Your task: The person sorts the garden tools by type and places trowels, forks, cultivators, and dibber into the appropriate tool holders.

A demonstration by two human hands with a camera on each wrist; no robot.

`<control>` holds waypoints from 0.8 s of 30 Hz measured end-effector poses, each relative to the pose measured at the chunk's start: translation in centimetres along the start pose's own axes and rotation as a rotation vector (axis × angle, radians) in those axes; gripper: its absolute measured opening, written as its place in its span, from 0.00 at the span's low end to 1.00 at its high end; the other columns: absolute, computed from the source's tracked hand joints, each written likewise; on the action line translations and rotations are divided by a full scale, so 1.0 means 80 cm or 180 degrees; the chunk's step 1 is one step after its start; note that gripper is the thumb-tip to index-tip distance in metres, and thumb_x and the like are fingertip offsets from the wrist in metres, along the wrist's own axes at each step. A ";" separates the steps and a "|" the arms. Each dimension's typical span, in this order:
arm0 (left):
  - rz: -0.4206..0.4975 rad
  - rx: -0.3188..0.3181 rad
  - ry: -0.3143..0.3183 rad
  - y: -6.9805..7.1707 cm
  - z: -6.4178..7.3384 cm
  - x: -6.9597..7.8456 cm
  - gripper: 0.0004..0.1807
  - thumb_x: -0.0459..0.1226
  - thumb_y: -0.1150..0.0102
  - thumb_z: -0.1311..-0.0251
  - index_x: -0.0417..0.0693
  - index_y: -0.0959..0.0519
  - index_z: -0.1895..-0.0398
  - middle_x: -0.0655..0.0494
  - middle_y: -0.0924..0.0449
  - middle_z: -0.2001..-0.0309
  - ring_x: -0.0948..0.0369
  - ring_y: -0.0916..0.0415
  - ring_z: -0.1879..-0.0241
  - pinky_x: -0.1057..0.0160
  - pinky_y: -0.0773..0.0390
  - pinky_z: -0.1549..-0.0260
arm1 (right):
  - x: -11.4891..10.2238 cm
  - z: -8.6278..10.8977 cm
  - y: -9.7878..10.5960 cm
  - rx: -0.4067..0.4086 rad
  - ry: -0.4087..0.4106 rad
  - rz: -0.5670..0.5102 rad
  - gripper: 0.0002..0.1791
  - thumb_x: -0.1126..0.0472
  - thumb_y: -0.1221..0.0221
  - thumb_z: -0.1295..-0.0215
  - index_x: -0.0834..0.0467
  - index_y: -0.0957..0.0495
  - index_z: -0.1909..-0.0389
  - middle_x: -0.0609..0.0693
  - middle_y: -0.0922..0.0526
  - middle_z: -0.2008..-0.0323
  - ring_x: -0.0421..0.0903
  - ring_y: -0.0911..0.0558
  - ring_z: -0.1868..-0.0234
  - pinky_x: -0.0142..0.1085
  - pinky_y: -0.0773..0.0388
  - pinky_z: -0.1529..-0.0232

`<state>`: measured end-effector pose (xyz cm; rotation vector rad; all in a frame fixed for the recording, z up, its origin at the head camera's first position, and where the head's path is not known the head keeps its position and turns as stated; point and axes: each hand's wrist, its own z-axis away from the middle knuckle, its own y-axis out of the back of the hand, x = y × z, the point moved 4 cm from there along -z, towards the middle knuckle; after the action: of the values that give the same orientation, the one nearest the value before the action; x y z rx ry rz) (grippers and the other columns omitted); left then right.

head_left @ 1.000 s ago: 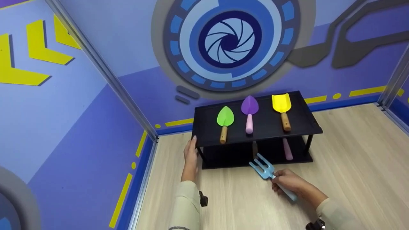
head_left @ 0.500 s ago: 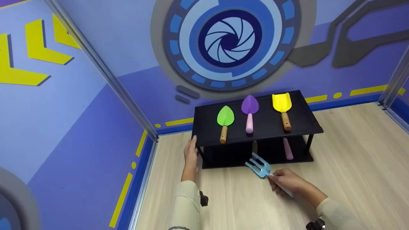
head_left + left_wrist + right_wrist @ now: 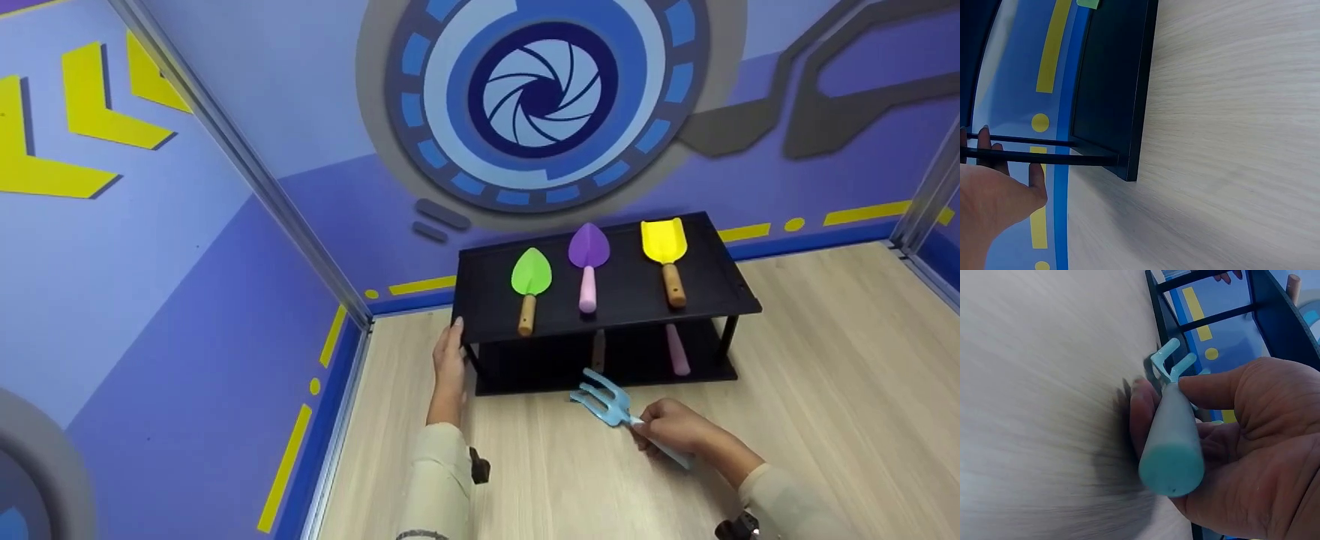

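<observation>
My right hand holds a light blue hand fork in front of the shelf, tines pointing left and towards it. In the right wrist view, the thumb and fingers grip the fork's handle. Straight fingers of my left hand touch the left end of the black two-tier shelf; the left wrist view shows them beside its post. On the top tier lie a green trowel, a purple trowel with a pink handle and a yellow shovel.
A brown handle and a pink handle show on the lower tier; their heads are hidden under the top. Blue printed wall panels stand behind and to the left. Light wood-grain tabletop extends right of the shelf.
The fork's tines have shifted left and slightly down, towards the tabletop, with the right hand still gripping it. My left hand and the tools on the shelf stay where they were.
</observation>
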<state>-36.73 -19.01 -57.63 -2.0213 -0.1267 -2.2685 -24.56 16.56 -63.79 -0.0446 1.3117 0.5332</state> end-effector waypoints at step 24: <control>0.0001 0.0004 -0.0040 0.000 0.001 0.003 0.49 0.64 0.53 0.22 0.43 0.52 0.12 0.42 0.53 0.12 0.39 0.52 0.14 0.39 0.51 0.14 | 0.002 -0.002 -0.004 0.0248 -0.0002 0.0012 0.11 0.66 0.41 0.28 0.74 0.20 0.64 0.56 0.14 0.72 0.45 0.19 0.70 0.37 0.18 0.69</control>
<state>-36.70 -18.99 -57.40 -2.0351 -0.1290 -2.2553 -24.54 16.28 -64.02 0.0226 1.3310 0.4850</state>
